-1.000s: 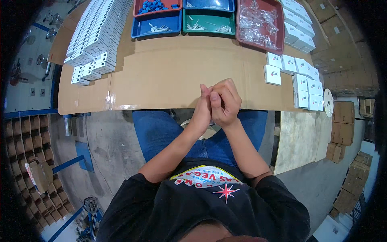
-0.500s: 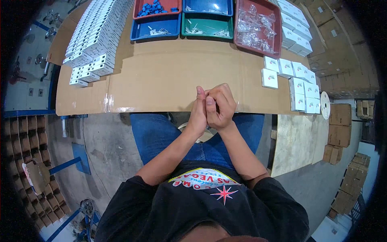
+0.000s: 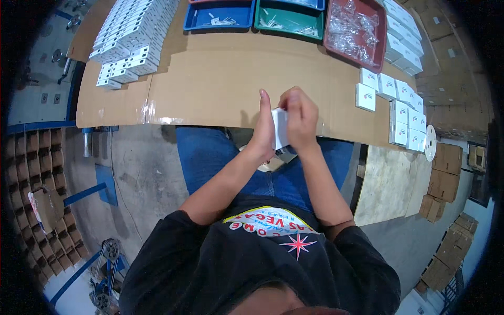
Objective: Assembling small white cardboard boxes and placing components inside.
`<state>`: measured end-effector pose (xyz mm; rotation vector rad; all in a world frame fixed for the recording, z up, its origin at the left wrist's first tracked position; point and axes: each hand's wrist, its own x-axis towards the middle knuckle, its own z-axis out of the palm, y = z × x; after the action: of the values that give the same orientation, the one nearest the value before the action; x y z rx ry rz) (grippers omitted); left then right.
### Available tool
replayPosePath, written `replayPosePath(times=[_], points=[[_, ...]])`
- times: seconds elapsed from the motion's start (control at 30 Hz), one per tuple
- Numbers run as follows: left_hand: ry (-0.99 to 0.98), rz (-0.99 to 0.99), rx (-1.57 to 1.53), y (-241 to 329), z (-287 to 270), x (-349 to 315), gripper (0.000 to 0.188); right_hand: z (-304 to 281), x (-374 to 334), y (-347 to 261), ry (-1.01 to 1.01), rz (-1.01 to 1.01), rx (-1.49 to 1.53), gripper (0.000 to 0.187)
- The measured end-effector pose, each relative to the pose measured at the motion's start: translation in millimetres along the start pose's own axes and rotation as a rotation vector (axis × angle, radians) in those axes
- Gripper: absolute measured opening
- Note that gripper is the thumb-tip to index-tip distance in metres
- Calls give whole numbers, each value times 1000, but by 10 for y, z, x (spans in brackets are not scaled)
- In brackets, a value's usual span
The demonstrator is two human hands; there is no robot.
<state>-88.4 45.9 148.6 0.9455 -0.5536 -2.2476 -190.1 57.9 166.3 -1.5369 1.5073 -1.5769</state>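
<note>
Just over the table's front edge, a small white box is held between my two hands. My left hand lies with its palm against the box's left side, thumb pointing up; its other fingers are mostly hidden. On the opposite side, my right hand grips the box with curled fingers, covering much of it. Similar small white boxes stand in a group at the right of the table, the closest one set a little apart.
Cardboard covers the table. Tall stacks of white boxes rise at the left. Along the back sit a blue tray, a green tray with small white parts, and a red tray of clear plastic packets. A white reel stands far right.
My hands, clasped together before, have come apart slightly, and a white box now shows between them. The view has shifted, so the table sits higher and further right.
</note>
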Motion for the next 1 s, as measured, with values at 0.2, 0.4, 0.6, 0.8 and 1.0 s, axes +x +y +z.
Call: replayPosePath(times=[0.2, 0.4, 0.6, 0.8, 1.0], points=[[-62, -192, -54, 81, -52, 23, 116, -135, 112, 73, 85, 403, 508, 46], [-82, -251, -148, 112, -96, 54, 118, -305, 170, 148, 247, 480, 1076, 39], [-83, -237, -114, 80, -141, 96, 116, -306, 162, 169, 252, 505, 1125, 40], [-65, -252, -124, 100, -118, 80, 113, -301, 156, 164, 262, 501, 1130, 40], [-77, -248, -121, 88, -127, 90, 114, -305, 142, 154, 236, 471, 1044, 38]])
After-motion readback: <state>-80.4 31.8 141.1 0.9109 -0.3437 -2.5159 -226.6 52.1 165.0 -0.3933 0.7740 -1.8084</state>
